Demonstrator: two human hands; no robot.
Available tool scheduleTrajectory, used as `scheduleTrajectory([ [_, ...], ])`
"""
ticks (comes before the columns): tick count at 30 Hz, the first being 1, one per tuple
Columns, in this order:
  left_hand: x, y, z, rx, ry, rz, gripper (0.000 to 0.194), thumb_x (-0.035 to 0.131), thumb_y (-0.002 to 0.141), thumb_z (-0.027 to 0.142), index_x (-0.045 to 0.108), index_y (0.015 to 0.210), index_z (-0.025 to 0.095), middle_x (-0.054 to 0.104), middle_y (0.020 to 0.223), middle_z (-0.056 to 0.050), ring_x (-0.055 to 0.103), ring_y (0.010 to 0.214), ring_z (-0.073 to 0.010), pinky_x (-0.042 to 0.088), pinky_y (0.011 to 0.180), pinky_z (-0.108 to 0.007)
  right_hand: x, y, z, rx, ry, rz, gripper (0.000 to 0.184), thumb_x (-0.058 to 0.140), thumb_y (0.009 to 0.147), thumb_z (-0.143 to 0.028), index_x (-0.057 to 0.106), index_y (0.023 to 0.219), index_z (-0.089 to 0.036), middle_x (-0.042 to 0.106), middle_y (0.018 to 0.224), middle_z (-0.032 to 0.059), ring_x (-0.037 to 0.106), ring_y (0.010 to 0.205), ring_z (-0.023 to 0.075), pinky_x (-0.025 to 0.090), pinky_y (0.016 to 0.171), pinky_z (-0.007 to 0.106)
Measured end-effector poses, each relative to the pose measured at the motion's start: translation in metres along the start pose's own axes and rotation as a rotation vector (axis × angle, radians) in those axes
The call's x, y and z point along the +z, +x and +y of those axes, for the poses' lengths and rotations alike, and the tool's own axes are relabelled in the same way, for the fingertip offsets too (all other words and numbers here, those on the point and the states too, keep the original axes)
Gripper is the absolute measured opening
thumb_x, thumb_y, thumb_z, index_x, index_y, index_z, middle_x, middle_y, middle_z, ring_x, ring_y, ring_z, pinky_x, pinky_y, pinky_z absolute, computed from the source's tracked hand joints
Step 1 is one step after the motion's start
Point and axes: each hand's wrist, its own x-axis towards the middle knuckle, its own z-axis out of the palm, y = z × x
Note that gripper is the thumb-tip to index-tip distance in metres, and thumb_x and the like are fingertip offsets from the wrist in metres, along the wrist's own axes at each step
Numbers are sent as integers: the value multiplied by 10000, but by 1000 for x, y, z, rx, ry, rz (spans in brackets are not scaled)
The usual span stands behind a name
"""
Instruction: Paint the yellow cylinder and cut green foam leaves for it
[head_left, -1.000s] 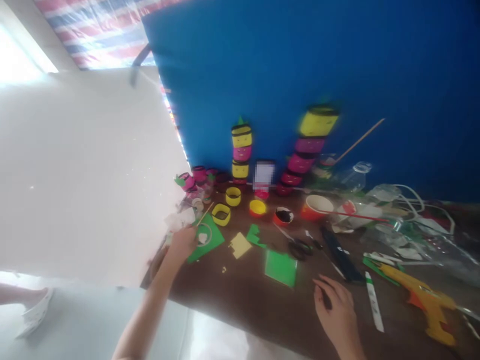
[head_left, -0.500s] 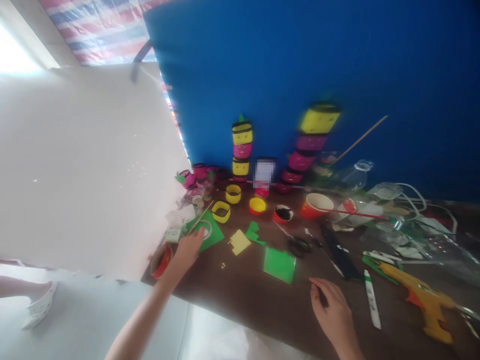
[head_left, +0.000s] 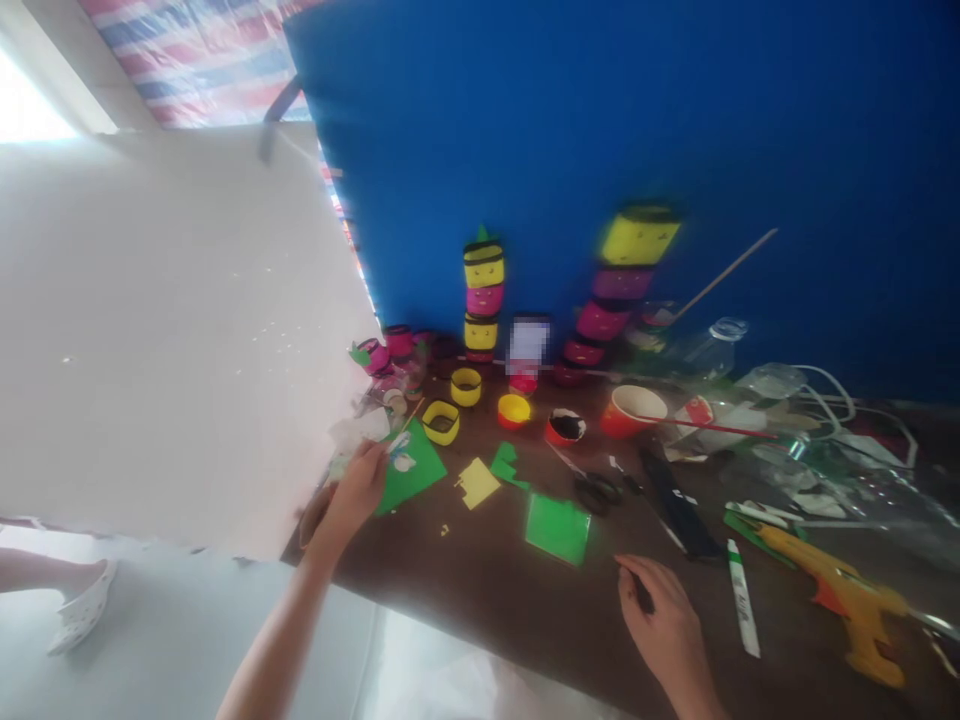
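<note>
At the left of the table my left hand is closed, its fingertips pinching a pale ring that looks like a roll of tape, seen nearly edge-on. The ring is over a green sheet with a white patch on it. My right hand rests near the table's front edge, loosely curled, with a gap between thumb and fingers and nothing visible in it. Nearest to it are a green square and a white marker. A yellow paper scrap and a cut green piece lie between the hands.
Scissors, yellow rings, paper cups and a yellow glue gun are on the table. Decorated stacks stand against a blue panel. Clear plastic bottles crowd the right. Someone's foot shows at left.
My left hand has drawn back slightly left and up, lifting and tilting the ring that lay flat on the green sheet. My right hand has barely moved.
</note>
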Motion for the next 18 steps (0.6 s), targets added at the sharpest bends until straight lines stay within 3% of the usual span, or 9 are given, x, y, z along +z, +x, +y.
scheduleTrajectory([
  [3, -2, -8, 18, 54, -188, 89, 268, 378, 909, 215, 597, 1062, 187, 588, 963, -73, 571, 892, -186, 474, 810, -340, -1, 0, -3, 10, 7, 12, 159, 463, 847, -248, 609, 881, -195, 650, 813, 81, 623, 774, 228, 509, 730, 382],
  [5, 8, -8, 34, 86, -328, 121, 252, 404, 908, 223, 593, 1071, 192, 578, 994, -74, 578, 853, -166, 481, 780, -319, -1, 3, -8, 36, 26, 17, 152, 472, 847, -244, 609, 890, -194, 650, 828, 80, 626, 781, 223, 512, 741, 376],
  [7, 27, -4, 51, 146, -426, 116, 234, 420, 908, 219, 611, 1040, 195, 576, 966, -70, 572, 862, -159, 474, 771, -298, 1, 11, -16, 80, 78, 14, 156, 477, 853, -241, 613, 915, -196, 652, 853, 76, 633, 774, 207, 521, 723, 346],
  [10, 66, 6, 78, 282, -596, -20, 239, 417, 916, 219, 617, 1043, 185, 576, 924, -69, 569, 862, -149, 468, 751, -266, 5, 36, -32, 125, 213, 9, 213, 483, 862, -259, 609, 1023, -199, 650, 919, 80, 640, 759, 183, 530, 680, 305],
  [13, 100, 12, 102, 369, -634, -81, 270, 396, 922, 199, 616, 1078, 185, 566, 926, -72, 560, 869, -147, 459, 778, -275, 10, 66, -46, 151, 293, 25, 359, 519, 850, -288, 541, 1195, -191, 637, 993, 103, 633, 727, 169, 532, 700, 319],
  [15, 115, 13, 112, 463, -647, -124, 284, 393, 918, 182, 609, 1102, 186, 569, 944, -78, 559, 905, -152, 460, 801, -281, 12, 82, -49, 160, 291, 21, 361, 543, 834, -308, 559, 1178, -197, 627, 1066, 120, 635, 785, 185, 528, 737, 339],
  [18, 130, 15, 116, 511, -711, -115, 288, 437, 904, 198, 584, 1151, 199, 589, 973, -82, 566, 932, -157, 472, 817, -297, 14, 93, -44, 186, 273, 26, 216, 510, 854, -316, 642, 989, -211, 674, 947, 89, 641, 850, 209, 518, 769, 343],
])
